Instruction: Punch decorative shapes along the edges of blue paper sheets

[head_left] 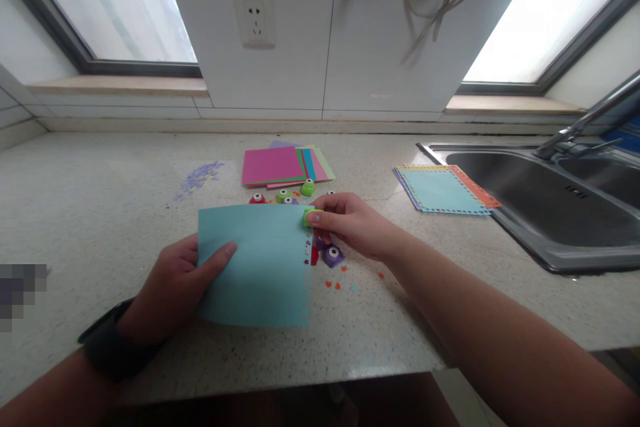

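My left hand (173, 283) grips the left edge of a light blue paper sheet (255, 267), thumb on top, holding it just above the counter. A row of small punched shapes runs down the sheet's right edge. My right hand (350, 223) pinches a small green paper punch (309, 217) at the sheet's top right corner. A purple punch (333, 255) and a red one (315, 255) lie right under that hand.
Behind lie several more punches (283, 196) and a stack of coloured paper (280, 165). Purple paper scraps (200, 177) are scattered at left. Punched sheets (443, 189) rest beside a steel sink (550, 193) with a tap (585, 121). The counter's front edge (280, 380) is near.
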A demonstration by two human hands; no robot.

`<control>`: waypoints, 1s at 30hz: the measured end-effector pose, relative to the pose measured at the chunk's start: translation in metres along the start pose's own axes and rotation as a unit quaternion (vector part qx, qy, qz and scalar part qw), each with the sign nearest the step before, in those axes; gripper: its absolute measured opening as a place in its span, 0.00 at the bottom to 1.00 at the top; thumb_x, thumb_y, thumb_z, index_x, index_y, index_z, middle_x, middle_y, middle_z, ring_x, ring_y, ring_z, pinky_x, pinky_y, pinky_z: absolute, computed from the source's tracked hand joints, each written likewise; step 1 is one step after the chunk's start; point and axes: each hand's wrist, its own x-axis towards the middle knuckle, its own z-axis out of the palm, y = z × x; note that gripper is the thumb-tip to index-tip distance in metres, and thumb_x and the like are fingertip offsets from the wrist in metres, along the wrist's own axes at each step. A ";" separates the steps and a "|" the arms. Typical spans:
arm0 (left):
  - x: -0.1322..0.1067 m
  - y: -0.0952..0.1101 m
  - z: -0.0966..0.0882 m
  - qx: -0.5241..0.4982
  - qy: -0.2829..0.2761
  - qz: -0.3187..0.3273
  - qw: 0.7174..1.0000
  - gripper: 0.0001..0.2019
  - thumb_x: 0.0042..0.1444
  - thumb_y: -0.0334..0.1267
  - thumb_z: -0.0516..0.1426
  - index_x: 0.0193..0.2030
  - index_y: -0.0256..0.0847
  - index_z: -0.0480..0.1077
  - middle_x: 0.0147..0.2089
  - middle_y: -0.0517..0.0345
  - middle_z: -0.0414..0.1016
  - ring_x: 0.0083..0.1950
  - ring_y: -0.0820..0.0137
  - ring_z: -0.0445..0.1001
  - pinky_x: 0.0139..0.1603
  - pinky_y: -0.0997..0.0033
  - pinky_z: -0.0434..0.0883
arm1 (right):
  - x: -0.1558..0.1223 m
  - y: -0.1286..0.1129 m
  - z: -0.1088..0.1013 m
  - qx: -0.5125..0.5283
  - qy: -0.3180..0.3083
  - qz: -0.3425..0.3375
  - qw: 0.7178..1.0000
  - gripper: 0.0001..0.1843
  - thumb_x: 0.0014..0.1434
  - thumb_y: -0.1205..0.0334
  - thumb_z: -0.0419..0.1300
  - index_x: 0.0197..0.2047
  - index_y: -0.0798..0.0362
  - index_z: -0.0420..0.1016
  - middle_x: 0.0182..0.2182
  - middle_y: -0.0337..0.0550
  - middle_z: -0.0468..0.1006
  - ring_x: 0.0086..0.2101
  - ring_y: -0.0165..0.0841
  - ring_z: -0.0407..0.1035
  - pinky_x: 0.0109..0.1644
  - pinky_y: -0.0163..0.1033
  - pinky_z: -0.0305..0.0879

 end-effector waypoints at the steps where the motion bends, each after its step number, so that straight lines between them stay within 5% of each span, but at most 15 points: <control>1: 0.000 0.000 0.000 0.000 0.000 -0.001 1.000 0.19 0.52 0.58 0.62 0.36 0.43 0.78 0.33 0.58 0.85 0.32 0.61 0.81 0.29 0.71 0.78 | 0.000 0.000 0.000 -0.001 0.001 -0.001 1.000 0.17 0.57 0.49 0.68 0.33 0.56 0.75 0.22 0.37 0.70 0.23 0.26 0.64 0.25 0.34 0.57; 30: -0.001 0.000 0.000 -0.011 -0.009 -0.034 0.999 0.21 0.51 0.60 0.62 0.38 0.43 0.77 0.36 0.56 0.85 0.34 0.59 0.80 0.31 0.69 0.78 | 0.000 -0.002 0.005 0.010 0.004 -0.005 1.000 0.18 0.58 0.50 0.68 0.30 0.55 0.71 0.21 0.35 0.69 0.22 0.25 0.61 0.21 0.32 0.56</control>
